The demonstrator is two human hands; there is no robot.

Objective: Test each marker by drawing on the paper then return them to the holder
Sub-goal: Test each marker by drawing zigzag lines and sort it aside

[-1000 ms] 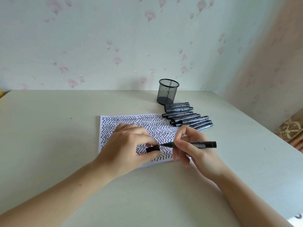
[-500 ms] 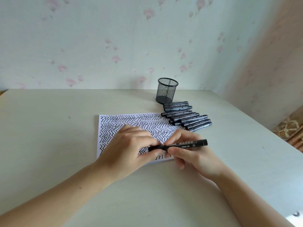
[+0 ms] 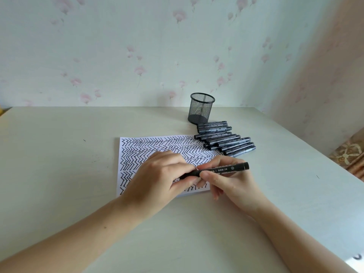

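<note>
On the table [image 3: 69, 164] the paper [image 3: 137, 152] is nearly filled with zigzags, and the holder [image 3: 201, 109] stands behind the row of markers [image 3: 226, 139]. Your left hand [image 3: 157, 178] curls round the cap end of the marker [image 3: 222, 169]; your right hand [image 3: 230, 180] pinches its barrel. Push both ends straight together along its axis until the cap seats, then carry it to the holder.

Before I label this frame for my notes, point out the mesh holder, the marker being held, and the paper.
mesh holder [image 3: 201, 109]: head view, front of its wall.
held marker [image 3: 234, 167]: head view, printed barrel.
paper [image 3: 134, 154]: head view, zigzag-covered left part.
</note>
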